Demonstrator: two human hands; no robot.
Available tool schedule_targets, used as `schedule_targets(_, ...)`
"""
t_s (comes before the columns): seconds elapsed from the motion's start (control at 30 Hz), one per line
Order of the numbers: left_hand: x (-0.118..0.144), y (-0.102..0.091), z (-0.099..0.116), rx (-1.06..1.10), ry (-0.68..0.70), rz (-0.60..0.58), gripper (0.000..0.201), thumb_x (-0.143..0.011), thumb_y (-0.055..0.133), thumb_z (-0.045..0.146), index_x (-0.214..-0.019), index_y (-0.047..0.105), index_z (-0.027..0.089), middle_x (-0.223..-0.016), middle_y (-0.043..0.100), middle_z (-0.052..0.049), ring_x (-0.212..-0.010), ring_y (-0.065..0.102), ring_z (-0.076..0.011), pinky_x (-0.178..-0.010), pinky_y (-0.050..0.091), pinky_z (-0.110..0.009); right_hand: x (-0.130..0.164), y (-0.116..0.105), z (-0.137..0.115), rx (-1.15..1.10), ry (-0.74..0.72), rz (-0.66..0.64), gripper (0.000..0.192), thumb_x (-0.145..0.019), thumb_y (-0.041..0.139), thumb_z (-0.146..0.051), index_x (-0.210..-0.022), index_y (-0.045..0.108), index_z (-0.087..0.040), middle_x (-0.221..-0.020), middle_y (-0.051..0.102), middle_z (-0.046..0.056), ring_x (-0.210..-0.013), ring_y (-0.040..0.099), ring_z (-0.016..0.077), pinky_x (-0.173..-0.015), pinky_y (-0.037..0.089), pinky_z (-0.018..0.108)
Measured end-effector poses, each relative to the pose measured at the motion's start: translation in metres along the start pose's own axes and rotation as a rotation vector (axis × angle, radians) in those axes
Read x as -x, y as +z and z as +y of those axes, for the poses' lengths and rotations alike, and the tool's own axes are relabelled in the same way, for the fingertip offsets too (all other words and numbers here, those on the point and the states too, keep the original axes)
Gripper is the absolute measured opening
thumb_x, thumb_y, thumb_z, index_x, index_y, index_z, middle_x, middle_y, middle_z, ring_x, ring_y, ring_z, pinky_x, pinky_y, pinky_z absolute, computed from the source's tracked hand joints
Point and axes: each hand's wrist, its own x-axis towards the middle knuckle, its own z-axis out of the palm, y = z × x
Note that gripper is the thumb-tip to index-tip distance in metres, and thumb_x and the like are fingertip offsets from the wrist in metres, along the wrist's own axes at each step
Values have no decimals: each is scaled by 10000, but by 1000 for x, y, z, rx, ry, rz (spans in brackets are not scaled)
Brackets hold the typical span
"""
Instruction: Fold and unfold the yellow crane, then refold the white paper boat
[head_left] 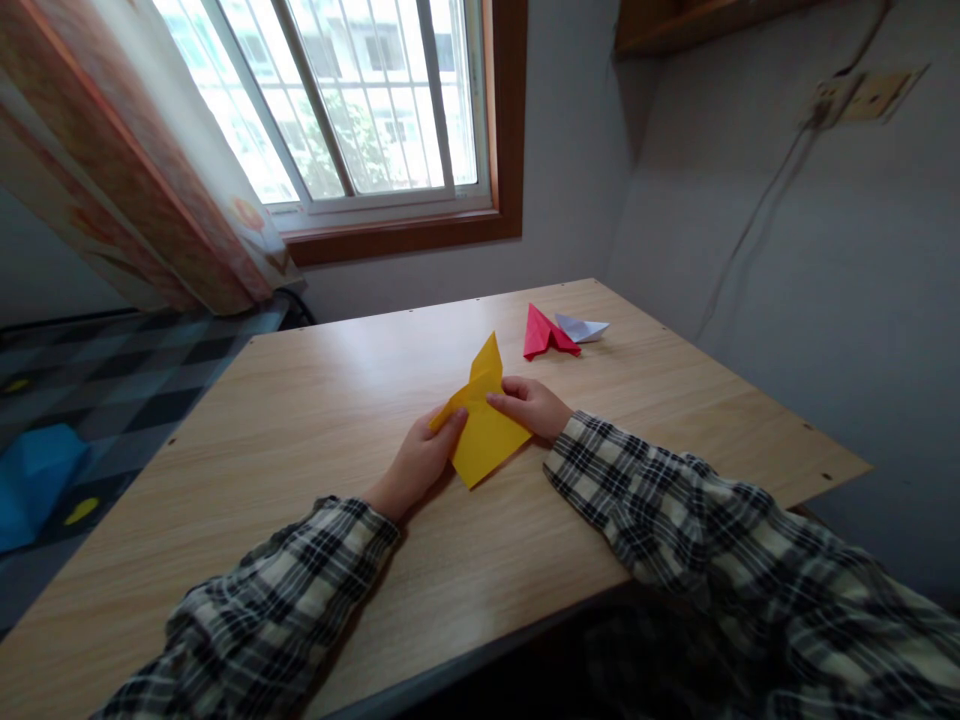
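Note:
A partly folded sheet of yellow paper (486, 440) is held between my hands above the middle of the table, one pointed flap standing up at its far end. My left hand (427, 455) pinches its left edge, the thumb lying on top and the fingers hidden underneath. From the right, my right hand (534, 405) grips the other side, thumb pressed on the paper near the base of the flap. Beyond my right hand lie a folded red paper piece (546, 335) and a folded white paper piece (583, 328), close together.
The wooden table (315, 400) reaches toward the wall and window (375, 100). On the dark checked surface at left rests a blue folded paper (37, 475). A curtain (142, 150) hangs at left; a cable (750, 225) runs down the right wall from a socket (862, 98).

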Motion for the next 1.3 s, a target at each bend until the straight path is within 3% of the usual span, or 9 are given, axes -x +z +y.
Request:
schedule_targets(0.27,2,-1,0,1,-20,-64,356,-782,753,310,-1088,696,139,-997,726,-110,-868,672,-238,-801,547,-359,-2,-4,6,79,-49,26,420,-799,690,-532,-1013,680,-171,-976,724,79,-892,671,216,-769,560,345)
schedule_targets(0.53,1,-4,1,-82,-24,-76,354,-810,720,370,-1069,692,130,-1038,711,-128,-880,660,-237,-809,544,-363,-2,-5,4,140,-62,26,416,-809,675,-538,-988,683,-163,-957,722,84,-895,670,221,-782,558,352)
schedule_targets(0.73,1,-6,9,-237,9,-77,319,-837,676,409,-953,731,117,-913,717,-117,-767,638,-218,-669,513,-308,-1,-4,2,202,-57,34,420,-829,619,-567,-931,668,-163,-879,717,64,-838,664,215,-710,533,323)
schedule_targets(0.9,-5,-13,6,-568,153,-29,244,-835,660,362,-917,756,152,-914,716,-105,-824,631,-236,-741,509,-334,-1,-7,-2,553,-170,94,355,-887,554,-483,-799,663,-157,-775,659,40,-705,581,170,-598,421,282)
schedule_targets(0.97,-8,-17,2,-673,217,42,246,-812,672,306,-1003,746,171,-997,705,-108,-910,627,-251,-813,514,-365,-3,-9,-3,727,-230,102,341,-895,554,-419,-682,620,-160,-698,597,20,-658,525,147,-591,368,277)
schedule_targets(1.07,-8,-18,-3,-829,307,109,412,-802,649,217,-1214,647,191,-1200,638,-111,-1102,578,-265,-977,477,-444,-6,-13,-3,934,-292,112,378,-881,593,-333,-549,513,-171,-633,507,-7,-643,467,125,-624,336,276)
schedule_targets(1.2,-2,-15,-1,-1084,465,66,525,-838,599,172,-1353,499,190,-1395,500,-114,-1305,436,-265,-1135,350,-503,-8,-14,-3,1061,-278,100,402,-874,624,-304,-523,477,-173,-613,483,-20,-648,446,119,-671,339,281)
schedule_targets(1.3,3,-11,1,-1206,581,-10,531,-890,560,199,-1404,429,205,-1438,458,-114,-1341,399,-266,-1138,362,-504,-6,-13,-3,1123,-252,114,406,-872,634,-343,-529,499,-172,-636,500,-10,-674,458,127,-686,340,284)
